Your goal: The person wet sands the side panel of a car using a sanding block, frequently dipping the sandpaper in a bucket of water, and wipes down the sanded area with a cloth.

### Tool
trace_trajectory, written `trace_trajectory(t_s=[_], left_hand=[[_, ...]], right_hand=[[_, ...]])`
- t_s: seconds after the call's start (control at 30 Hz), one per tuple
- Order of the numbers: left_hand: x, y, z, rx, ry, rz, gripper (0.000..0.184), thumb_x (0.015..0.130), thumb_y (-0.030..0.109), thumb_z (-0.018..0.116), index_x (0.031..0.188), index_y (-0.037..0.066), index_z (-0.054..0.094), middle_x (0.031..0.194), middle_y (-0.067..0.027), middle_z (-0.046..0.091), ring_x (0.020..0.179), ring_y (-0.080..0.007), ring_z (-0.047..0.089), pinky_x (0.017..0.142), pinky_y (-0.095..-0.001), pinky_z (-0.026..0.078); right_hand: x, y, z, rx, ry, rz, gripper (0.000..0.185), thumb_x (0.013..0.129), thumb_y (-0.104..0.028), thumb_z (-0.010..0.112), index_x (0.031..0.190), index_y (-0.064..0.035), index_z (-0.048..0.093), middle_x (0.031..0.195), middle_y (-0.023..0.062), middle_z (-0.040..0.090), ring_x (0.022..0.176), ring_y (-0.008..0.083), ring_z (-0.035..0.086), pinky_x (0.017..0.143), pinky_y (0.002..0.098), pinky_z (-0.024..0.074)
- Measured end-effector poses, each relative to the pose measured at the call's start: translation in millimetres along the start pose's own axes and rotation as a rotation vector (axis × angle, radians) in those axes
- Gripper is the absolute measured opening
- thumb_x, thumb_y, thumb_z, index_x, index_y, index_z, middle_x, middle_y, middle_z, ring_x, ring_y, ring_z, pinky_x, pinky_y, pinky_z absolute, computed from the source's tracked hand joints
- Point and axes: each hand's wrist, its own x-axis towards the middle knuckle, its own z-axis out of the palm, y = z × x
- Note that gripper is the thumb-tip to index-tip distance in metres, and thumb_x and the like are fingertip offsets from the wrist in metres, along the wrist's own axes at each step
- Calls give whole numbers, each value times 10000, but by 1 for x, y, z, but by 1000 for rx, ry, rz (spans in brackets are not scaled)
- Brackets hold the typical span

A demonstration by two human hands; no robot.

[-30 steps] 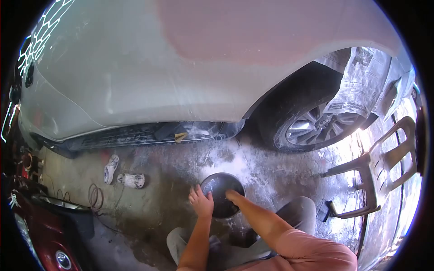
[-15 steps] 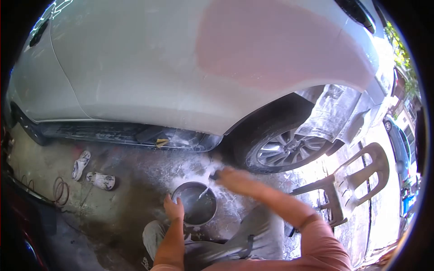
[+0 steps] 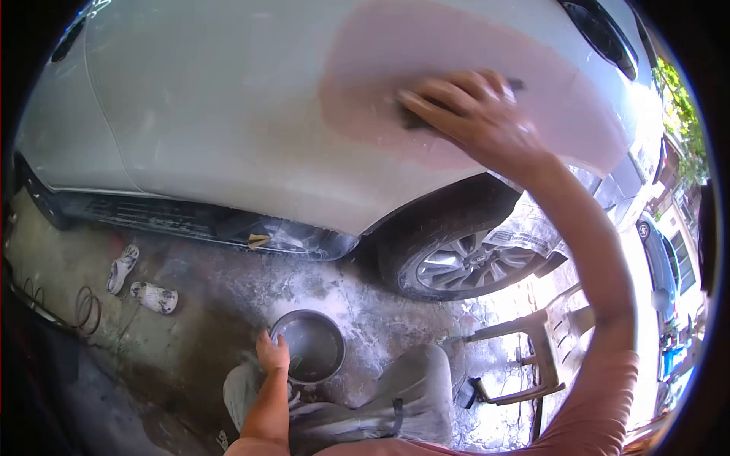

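Observation:
My right hand [image 3: 483, 121] is pressed to the car's side panel, fingers stretched over a dark sanding block [image 3: 414, 118] that shows at both ends of the grip; the hand is slightly blurred. Under it lies a dull pink patch [image 3: 357, 61] on the silvery panel [image 3: 205, 99], just above the wheel arch. Down by my knees, my left hand [image 3: 272, 351] holds the rim of a round dark bucket [image 3: 340, 338] with greyish water in it, thumb over the inner side.
The car's wheel [image 3: 464, 266] is below the patch, partly covered by plastic sheeting [image 3: 532, 220]. A plastic chair [image 3: 540, 349] lies on its side at the right. Spotted clogs [image 3: 154, 297] and a coiled hose [image 3: 87, 311] are on the stained floor at left.
My right hand has risen from above the bucket to the pink patch, taking the sanding block with it. The left hand stays at the bucket's rim. The view has shifted slightly.

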Motion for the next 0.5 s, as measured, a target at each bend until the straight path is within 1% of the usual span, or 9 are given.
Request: trace_trajectory(t_s=[0.07,0.13,0.2,0.27,0.33,0.43,0.5], left_hand=[[1,3,4,4,3,2,536,911,315,682,1329,4,557,1329,-228,585,1221,-412,567,1027,-488,474],[5,0,7,12,16,13,536,911,314,682,1332,9,555,1325,-228,585,1216,-412,567,1023,-492,474],[3,0,7,-19,7,13,537,909,311,680,1337,13,552,1316,-233,582,1215,-419,563,1022,-497,472],[7,-1,10,-28,29,46,535,908,311,680,1332,10,553,1308,-234,585,1213,-421,563,1017,-498,473],[1,-7,12,-26,57,47,526,909,307,678,1319,0,557,1293,-239,589,1203,-425,566,1005,-499,475],[2,0,6,14,13,-1,513,913,306,675,1308,0,560,1282,-239,593,1190,-428,572,1000,-500,477],[4,5,2,2,2,28,494,918,311,668,1279,-14,572,1265,-244,596,1174,-433,575,1002,-502,472]], right_hand=[[-55,17,6,-15,-4,-15,526,941,-225,607,1461,-265,537,1369,-28,572,1228,204,535,1036,419,434],[-52,16,4,-19,-12,-16,509,937,-232,617,1441,-266,559,1349,-27,586,1220,205,544,1028,417,439],[-19,9,9,-8,-1,-24,485,929,-231,633,1410,-266,589,1327,-26,601,1216,203,550,1025,409,441],[52,-7,20,29,168,-52,479,915,-221,651,1389,-270,601,1320,-30,611,1233,195,548,1034,397,434],[98,-15,21,-45,120,-80,515,905,-294,691,1407,-275,580,1340,-30,589,1217,204,547,1016,423,429],[49,-7,16,-48,125,-53,487,924,-206,638,1403,-275,581,1368,-52,598,1231,198,558,1028,393,435],[-28,11,11,0,29,-6,477,884,-250,702,1355,-289,632,1368,-66,602,1229,188,554,1058,395,416]])
